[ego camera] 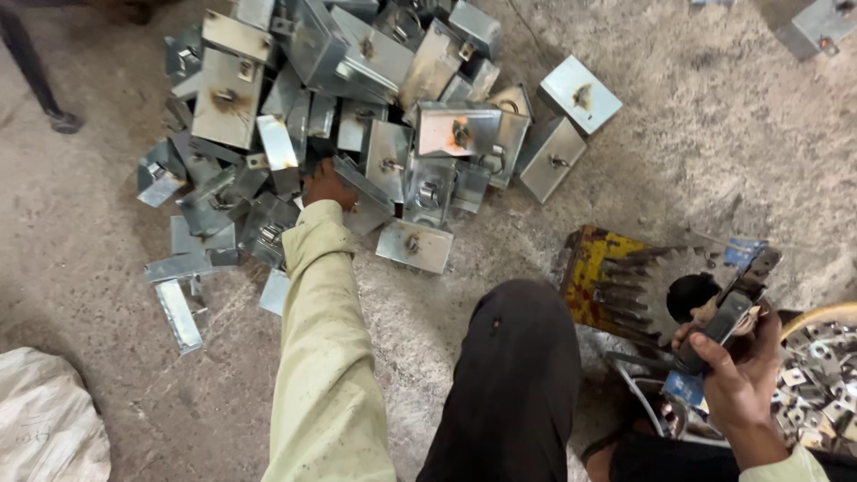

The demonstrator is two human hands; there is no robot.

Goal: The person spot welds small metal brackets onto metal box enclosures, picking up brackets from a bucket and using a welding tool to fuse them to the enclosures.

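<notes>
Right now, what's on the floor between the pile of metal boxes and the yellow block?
In the head view, only bare dusty floor lies between the pile of metal boxes and the yellow block; the person's dark knee sits just below.

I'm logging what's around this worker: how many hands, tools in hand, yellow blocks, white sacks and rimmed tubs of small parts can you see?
Hands: 2, left hand in the box pile, right hand
Tool in the right grip: 1
Yellow block: 1
White sack: 1
Tub of small parts: 1
Total: 6

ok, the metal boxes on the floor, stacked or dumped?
Dumped. The metal boxes lie in a loose heap on the floor, tilted every way and overlapping. The left hand reaches into the pile's near edge.
</notes>
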